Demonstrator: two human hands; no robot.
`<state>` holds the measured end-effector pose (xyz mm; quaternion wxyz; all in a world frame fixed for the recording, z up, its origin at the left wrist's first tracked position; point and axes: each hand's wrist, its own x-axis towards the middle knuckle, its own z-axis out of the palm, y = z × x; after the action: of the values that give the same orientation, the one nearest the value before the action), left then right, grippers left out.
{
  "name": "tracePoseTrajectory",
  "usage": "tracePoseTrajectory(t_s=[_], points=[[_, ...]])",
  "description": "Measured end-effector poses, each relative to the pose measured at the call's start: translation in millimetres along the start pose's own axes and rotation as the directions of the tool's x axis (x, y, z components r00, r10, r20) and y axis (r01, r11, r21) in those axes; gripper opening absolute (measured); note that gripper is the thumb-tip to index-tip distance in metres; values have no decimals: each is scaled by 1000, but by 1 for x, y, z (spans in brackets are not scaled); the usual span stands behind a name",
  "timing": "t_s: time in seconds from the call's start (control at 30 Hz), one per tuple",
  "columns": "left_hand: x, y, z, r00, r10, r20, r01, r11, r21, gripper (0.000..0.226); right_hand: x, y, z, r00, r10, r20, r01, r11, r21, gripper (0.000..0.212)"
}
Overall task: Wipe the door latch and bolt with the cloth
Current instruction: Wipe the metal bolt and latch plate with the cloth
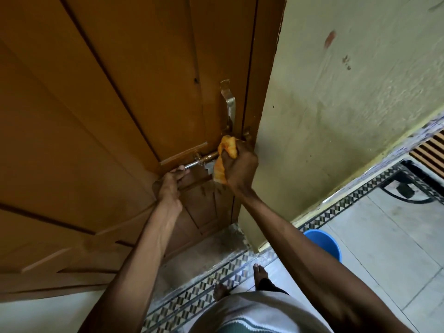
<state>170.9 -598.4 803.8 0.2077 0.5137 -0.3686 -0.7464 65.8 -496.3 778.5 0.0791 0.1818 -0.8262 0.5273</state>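
A brown wooden door [115, 97] carries a metal sliding bolt [204, 159] near its right edge, below a curved metal handle [229, 104]. My right hand [240, 167] is shut on a bunched orange cloth [225, 152] and presses it against the bolt's right end, next to the latch [246, 134] on the frame. My left hand [171, 182] grips the bolt's shiny left end from below. The right part of the bolt is hidden behind the cloth.
A pale green wall [348, 104] stands right of the door frame. A blue bucket [324, 243] sits on the tiled floor by the wall's base. My bare feet [260, 276] stand on a patterned tile border near the threshold.
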Motion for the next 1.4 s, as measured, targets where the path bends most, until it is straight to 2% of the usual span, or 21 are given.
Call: tracePoseTrajectory(t_s=[0.1,0.2,0.37,0.43,0.53,0.57,0.67,0.73,0.8,0.93,1.03,1.1,1.13,1.2,1.3,1.4], points=[[3,0,-1,1000,-6,-4,6,1000,5,26,-17,-2,14,994,-56,95,53,998,24,33],[4,0,-2,1000,-6,9,6,1000,1,25,0,8,-3,984,-101,146,93,994,61,30],[4,0,-3,1000,-26,4,26,1000,8,24,-1,0,-2,996,-80,30,81,997,-10,25],[4,1,-2,1000,-27,11,27,1000,13,25,-17,-6,8,992,-74,102,70,997,41,30],[4,3,-4,998,-42,46,40,998,49,19,-28,-6,12,920,-243,308,252,968,11,34],[5,3,-5,998,-44,48,41,997,63,15,-24,-5,10,911,-268,313,282,960,1,34],[7,3,-5,999,-33,36,31,999,45,23,-5,-2,7,979,-155,136,159,987,-18,29],[8,3,-4,999,-20,41,18,999,37,28,-3,0,9,992,-102,70,106,992,-64,28],[9,3,-3,998,9,56,-12,998,61,30,-11,-1,15,987,-113,111,121,990,-71,30],[6,4,-2,998,0,66,-6,996,90,29,-20,-7,7,945,-147,293,145,989,29,29],[1,4,-4,998,-3,63,-4,995,101,24,-8,-4,-14,943,8,332,-54,990,130,26],[-3,1,-8,998,4,67,-13,992,128,8,-7,3,-30,937,149,317,-222,952,210,24],[-3,-2,-11,997,21,71,-31,991,133,7,-9,6,-38,915,223,337,-314,917,244,25],[-5,-12,-18,995,75,68,-83,989,126,11,-13,12,-56,830,335,446,-488,823,290,29],[-15,-33,-26,991,90,97,-109,971,212,15,-21,21,-84,688,365,627,-652,690,314,31],[-37,-58,-23,971,-24,240,-38,968,250,37,-26,26,-106,551,323,769,-778,531,335,31]])
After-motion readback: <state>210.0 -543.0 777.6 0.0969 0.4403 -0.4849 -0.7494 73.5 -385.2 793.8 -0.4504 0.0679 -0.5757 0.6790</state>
